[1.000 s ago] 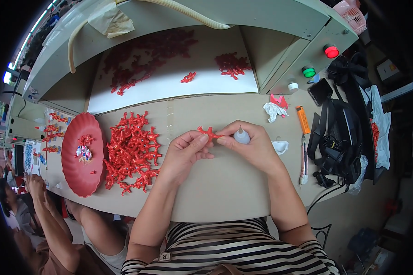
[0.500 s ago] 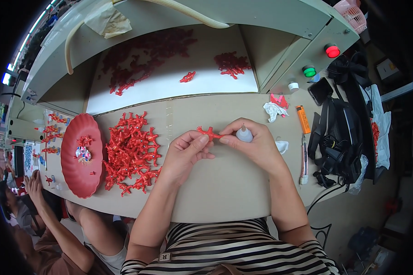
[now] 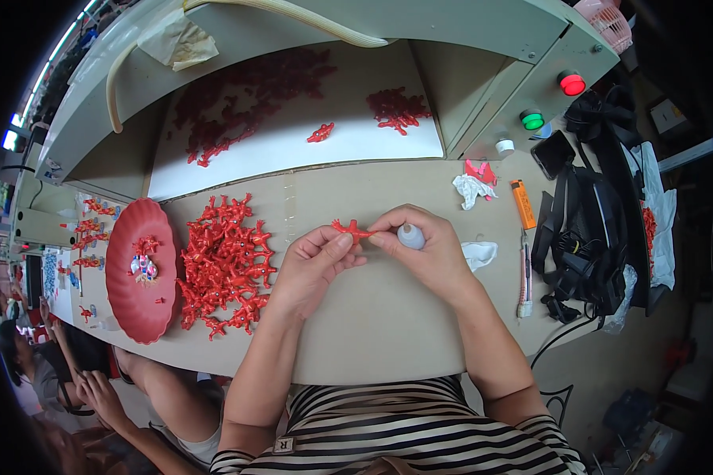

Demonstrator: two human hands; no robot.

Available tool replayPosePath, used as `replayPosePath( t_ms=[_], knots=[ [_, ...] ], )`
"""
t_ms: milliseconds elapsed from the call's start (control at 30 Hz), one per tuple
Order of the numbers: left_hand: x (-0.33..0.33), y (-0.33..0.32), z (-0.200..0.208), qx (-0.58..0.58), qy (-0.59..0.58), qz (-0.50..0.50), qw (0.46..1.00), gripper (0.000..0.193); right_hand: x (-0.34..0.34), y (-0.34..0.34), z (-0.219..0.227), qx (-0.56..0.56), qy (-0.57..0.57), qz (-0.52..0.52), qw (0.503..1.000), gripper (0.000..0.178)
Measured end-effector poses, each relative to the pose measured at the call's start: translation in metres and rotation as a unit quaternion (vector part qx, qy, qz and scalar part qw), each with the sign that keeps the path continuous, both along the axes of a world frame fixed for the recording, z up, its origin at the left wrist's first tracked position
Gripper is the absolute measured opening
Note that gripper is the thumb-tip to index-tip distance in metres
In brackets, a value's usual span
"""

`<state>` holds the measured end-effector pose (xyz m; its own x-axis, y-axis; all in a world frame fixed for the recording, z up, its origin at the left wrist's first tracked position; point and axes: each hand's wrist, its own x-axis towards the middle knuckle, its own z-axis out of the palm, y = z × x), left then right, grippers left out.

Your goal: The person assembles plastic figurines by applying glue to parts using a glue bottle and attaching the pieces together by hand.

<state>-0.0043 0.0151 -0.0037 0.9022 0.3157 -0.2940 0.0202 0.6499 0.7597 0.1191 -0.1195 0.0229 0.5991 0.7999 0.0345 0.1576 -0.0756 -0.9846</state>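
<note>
Between my two hands, over the middle of the table, is a small red plastic figure (image 3: 354, 229) with stubby limbs. My left hand (image 3: 315, 265) pinches one end of it between thumb and forefinger. My right thumb and forefinger grip its other end. Tucked in the same right hand (image 3: 424, 249) is a small whitish squeeze bottle (image 3: 411, 236), its narrow tip pointing up. Left of my left hand lies a heap of similar red figures (image 3: 222, 265). Past the heap, a red scalloped plate (image 3: 139, 313) carries some red pieces and a multicoloured item.
A grey hooded workstation (image 3: 483, 119) with red and green buttons spans the far side; red parts (image 3: 396, 107) lie on its white sheet. To the right are crumpled tissue (image 3: 473, 190), an orange box cutter (image 3: 523, 204), a phone (image 3: 552, 154) and a black bag (image 3: 582, 237). A co-worker's hand (image 3: 103, 396) shows lower left.
Both my hands, with the figure and bottle, have shifted slightly left. The bottle has tipped a little. At the left, the co-worker's hand has come down away from the table.
</note>
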Motion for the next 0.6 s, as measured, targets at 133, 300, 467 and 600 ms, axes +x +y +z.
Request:
replayPosePath(
  t_ms=[133, 300, 467, 600],
  knots=[
    [0.001, -0.001, -0.002, -0.010, 0.001, 0.005, 1.000, 0.011, 0.000, 0.000, -0.002, 0.004, 0.002, -0.001, 1.000, 0.009],
    [0.003, -0.001, -0.002, -0.015, -0.002, 0.004, 1.000, 0.011, 0.001, -0.001, -0.003, 0.005, 0.007, -0.008, 1.000, 0.009],
    [0.000, 0.003, -0.006, -0.011, -0.002, 0.007, 1.000, 0.015, -0.001, 0.006, -0.011, 0.027, -0.019, -0.022, 0.999, 0.012],
    [0.000, 0.000, -0.002, 0.006, 0.002, 0.005, 1.000, 0.019, -0.005, 0.005, -0.007, 0.010, 0.005, -0.035, 0.999, 0.008]
  ],
)
